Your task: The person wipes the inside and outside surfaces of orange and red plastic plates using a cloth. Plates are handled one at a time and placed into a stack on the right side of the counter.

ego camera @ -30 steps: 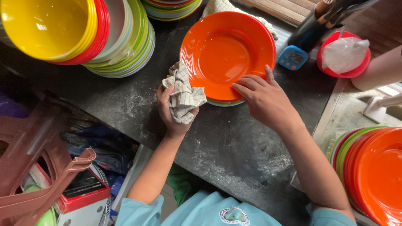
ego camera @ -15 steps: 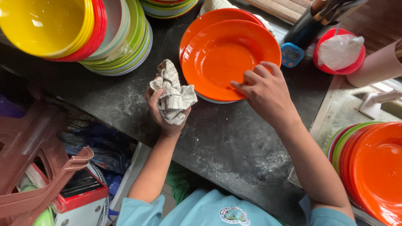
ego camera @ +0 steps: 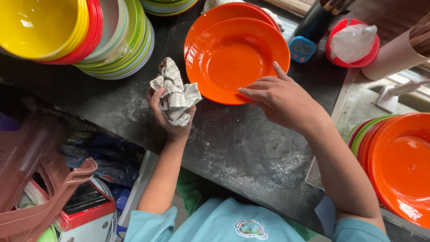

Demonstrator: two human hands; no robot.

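I log the orange plate (ego camera: 233,58) as landmark; it lies on the dark counter (ego camera: 242,148), on top of a second orange plate (ego camera: 219,13) whose rim shows behind it. The right hand (ego camera: 280,101) is open, fingertips (ego camera: 244,92) resting on the near rim of the orange plate, thumb raised over its right side. The left hand (ego camera: 168,114) sits just left of the plate, closed around a bunched checked cloth (ego camera: 174,96), which touches the plate's left rim or nearly so; I cannot tell which. Left of the plate, a tilted stack of coloured bowls (ego camera: 89,36). Right of it, a small blue timer (ego camera: 302,48) and a red bowl (ego camera: 351,45) holding white tissue. Further right, near the frame edge, a stack of plates (ego camera: 394,166) topped in orange.
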